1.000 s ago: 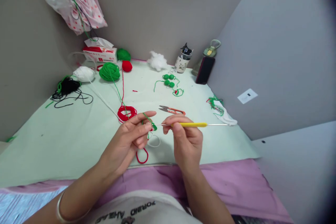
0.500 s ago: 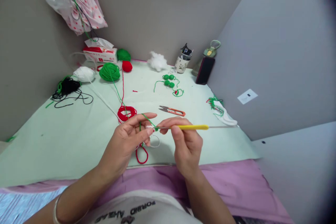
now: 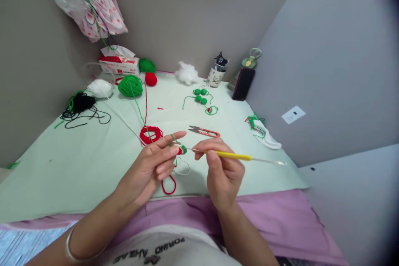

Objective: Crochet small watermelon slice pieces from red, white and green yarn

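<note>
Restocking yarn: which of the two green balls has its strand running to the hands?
The larger, nearer green ball; its strand leads to the left hand. The smaller one sits behind it.

The crochet hook [image 3: 232,156] had a yellow handle, and the tiny piece [image 3: 183,149] at its tip was green and red. The table cover [image 3: 77,162] was pale mint. At eleven o'clock lay a green yarn ball [image 3: 130,85], at ten black yarn [image 3: 81,102]. The hanging cloth [image 3: 102,4] was pink with red dots.
</note>
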Available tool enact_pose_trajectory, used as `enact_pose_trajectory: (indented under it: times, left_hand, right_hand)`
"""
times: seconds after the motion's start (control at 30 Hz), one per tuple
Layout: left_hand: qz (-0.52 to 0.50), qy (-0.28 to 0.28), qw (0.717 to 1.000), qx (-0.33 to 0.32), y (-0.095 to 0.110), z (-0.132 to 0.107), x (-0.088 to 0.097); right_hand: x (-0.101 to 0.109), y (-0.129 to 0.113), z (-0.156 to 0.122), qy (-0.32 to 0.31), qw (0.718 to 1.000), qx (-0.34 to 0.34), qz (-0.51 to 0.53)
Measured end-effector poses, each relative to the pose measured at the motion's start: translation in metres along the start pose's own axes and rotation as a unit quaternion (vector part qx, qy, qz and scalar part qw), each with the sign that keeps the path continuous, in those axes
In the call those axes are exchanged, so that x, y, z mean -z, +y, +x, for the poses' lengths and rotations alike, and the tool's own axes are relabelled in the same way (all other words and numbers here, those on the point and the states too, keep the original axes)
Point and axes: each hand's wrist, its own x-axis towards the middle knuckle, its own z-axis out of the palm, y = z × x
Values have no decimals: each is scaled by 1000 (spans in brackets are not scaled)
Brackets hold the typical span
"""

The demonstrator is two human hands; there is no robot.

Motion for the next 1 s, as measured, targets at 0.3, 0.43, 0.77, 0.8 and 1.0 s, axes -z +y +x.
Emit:
enact_pose_trajectory:
  times: [0.3,0.43,0.77,0.8,1.0]
  left_hand:
    - [53,15,997,-52,-10,0,-5]
    - [-12,-5,1000,18,-7,3,2]
    - [58,9,997,-50,-8,-1,-1]
    - [64,5,997,-50,-8,-2,-1]
    - [99,1,993,-67,-6,-4,3]
  right_hand:
    - [-2,2,-2,-52,990,62,-117]
    - [0,2,-5,-55,978,126,-157]
    - [-1,7,0,-28,989,-110,91]
    - [0,9,0,-23,986,-125,109]
    - [6,5,-1,-33,974,-164,154]
